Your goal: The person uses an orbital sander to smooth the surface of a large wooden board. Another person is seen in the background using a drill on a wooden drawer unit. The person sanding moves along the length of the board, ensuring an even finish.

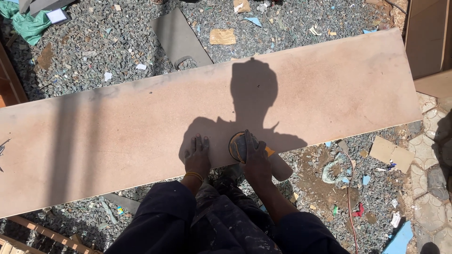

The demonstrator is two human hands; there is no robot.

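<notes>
Our right hand (256,157) is clamped on the sander (239,146); at nine o'clock our left hand (197,155) lies flat, fingers apart, on the board (117,127)

The person's left hand (197,156) lies flat, palm down, with fingers stretched forward and slightly spread, close to the near long edge of the wide, pale pinkish-brown board (117,127). A thin yellow band circles the left wrist, and the forearm runs back into a dark navy sleeve. The right hand (256,157) sits just beside the left, fingers curled down and closed over the top of a round orange and black sanding tool (239,146), pressing it onto the same near edge. The bare right forearm angles back and outward to a dark sleeve. Both hands look dusty. Both arms are bent at the elbows.
</notes>
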